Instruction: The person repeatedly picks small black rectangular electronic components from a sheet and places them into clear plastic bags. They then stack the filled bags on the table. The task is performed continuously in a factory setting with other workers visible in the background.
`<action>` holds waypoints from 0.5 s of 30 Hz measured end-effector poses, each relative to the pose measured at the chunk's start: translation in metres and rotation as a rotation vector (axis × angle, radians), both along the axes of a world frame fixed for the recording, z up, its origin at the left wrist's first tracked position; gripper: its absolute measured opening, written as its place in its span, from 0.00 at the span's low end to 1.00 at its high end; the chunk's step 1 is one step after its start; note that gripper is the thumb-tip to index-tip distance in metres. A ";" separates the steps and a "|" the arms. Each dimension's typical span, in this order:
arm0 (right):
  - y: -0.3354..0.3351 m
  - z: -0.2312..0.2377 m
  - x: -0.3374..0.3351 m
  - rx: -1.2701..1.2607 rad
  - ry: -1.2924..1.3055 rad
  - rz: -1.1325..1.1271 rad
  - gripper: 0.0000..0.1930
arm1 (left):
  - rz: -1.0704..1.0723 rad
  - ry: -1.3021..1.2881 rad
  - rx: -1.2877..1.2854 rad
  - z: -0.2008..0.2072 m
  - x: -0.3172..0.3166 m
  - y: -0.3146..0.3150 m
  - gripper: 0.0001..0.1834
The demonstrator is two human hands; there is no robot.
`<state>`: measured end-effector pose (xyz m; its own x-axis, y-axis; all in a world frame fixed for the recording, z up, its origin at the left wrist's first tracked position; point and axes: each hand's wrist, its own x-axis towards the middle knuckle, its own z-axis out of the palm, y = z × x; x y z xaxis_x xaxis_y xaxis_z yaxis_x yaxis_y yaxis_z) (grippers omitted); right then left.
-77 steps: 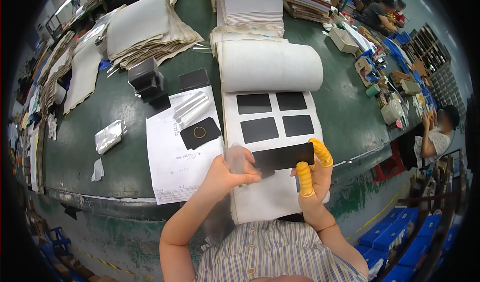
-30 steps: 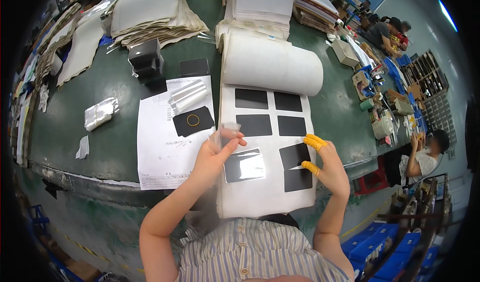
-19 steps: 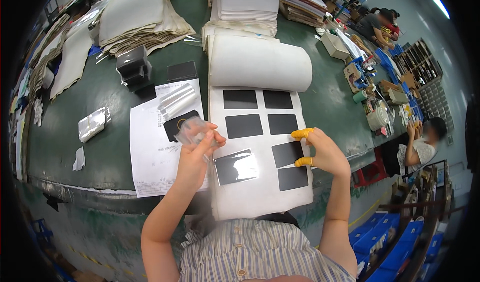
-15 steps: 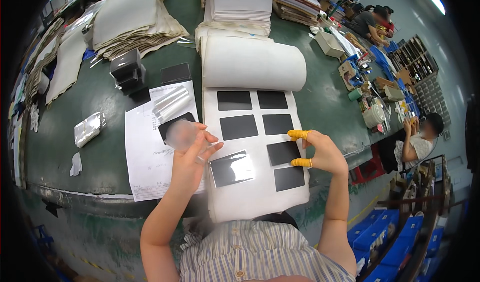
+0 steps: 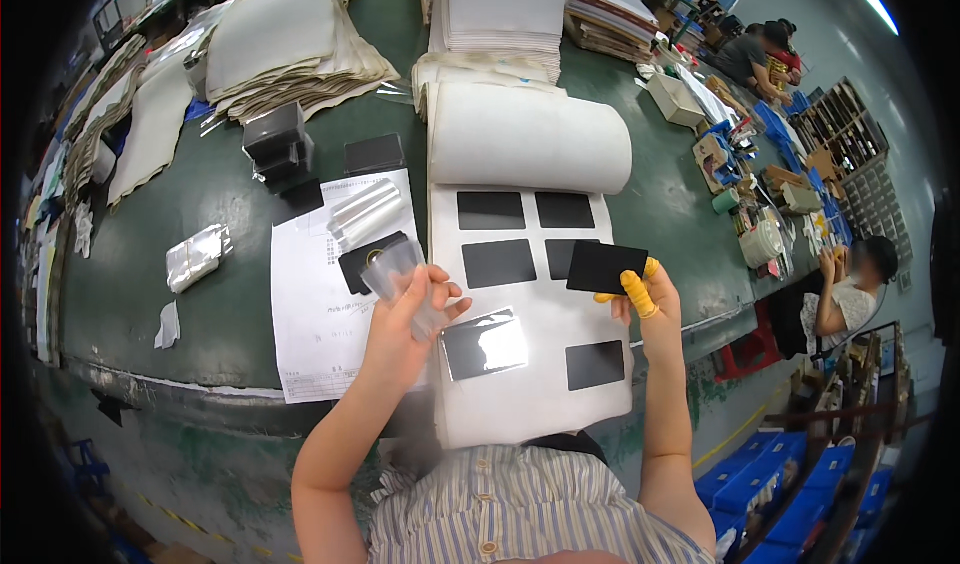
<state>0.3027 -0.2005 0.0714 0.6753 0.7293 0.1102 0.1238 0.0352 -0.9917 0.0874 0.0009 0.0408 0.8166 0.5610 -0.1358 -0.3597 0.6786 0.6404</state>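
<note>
My right hand [image 5: 653, 299], with yellow finger cots on its fingers, grips a black card [image 5: 600, 264] above the white sheets. Between the thumb and fingers of my left hand [image 5: 403, 319] is a clear plastic sleeve [image 5: 398, 272]; whether anything is inside it I cannot tell. On the top white sheet [image 5: 530, 404] several more black cards [image 5: 490, 211] lie in two columns, one partly covered by the held card. A glossy card in a clear sleeve [image 5: 485, 346] lies on the sheet beside my left hand. Just beyond that hand, dark cards [image 5: 352, 272] rest on a printed paper.
Clear sleeves [image 5: 368, 214] lie on the printed paper [image 5: 310, 344]. A black card stack [image 5: 278, 144], a plastic-wrapped bundle [image 5: 198, 257] and paper piles [image 5: 280, 44] occupy the green table [image 5: 130, 314]. Folded-back sheets [image 5: 530, 139] curl at the far side. People [image 5: 825, 304] work at the right.
My right hand has picked up a black card from the right column and lifted it off the sheet. My left hand still holds the clear sleeve. The whole view has shifted slightly.
</note>
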 end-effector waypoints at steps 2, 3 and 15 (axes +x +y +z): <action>0.003 0.006 -0.012 0.035 0.024 -0.022 0.11 | 0.025 -0.008 0.059 -0.003 0.000 0.001 0.11; 0.003 0.008 -0.018 0.053 0.037 -0.032 0.11 | 0.027 0.011 0.054 -0.001 -0.001 0.000 0.10; 0.024 0.018 -0.055 0.111 0.185 0.077 0.23 | -0.130 0.146 0.284 0.004 -0.004 -0.002 0.12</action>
<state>0.2481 -0.1766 0.0889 0.6340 0.7700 0.0720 -0.0676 0.1479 -0.9867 0.0838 -0.0016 0.0450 0.8671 0.4859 -0.1096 -0.1726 0.4996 0.8489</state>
